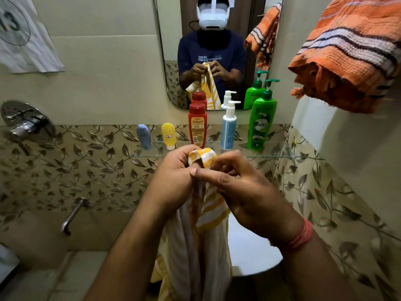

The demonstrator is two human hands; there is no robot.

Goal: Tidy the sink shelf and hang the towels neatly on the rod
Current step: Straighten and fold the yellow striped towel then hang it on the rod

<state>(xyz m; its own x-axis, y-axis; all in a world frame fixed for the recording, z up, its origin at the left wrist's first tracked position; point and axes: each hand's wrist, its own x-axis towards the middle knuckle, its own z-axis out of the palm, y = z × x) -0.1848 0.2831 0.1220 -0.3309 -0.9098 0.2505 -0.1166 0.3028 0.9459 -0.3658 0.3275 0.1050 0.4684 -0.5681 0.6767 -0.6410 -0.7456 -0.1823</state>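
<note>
A yellow and white striped towel (206, 216) hangs down from both my hands in front of the glass shelf (282, 157). My left hand (173, 177) grips its top corner. My right hand (243, 187) pinches the towel's edge just beside it. On the shelf stand a small blue bottle (143, 136), a small yellow bottle (168, 135), a red bottle (197, 124), a white and blue pump bottle (228, 129) and a green pump bottle (261, 122). An orange striped towel (351, 51) hangs bunched at the upper right; the rod under it is hidden.
A mirror (217, 51) above the shelf reflects me and the bottles. A chrome mixer valve (26, 122) and a spout (73, 213) are on the tiled wall to the left. A white basin (251, 246) lies below my hands. A white cloth (23, 35) hangs upper left.
</note>
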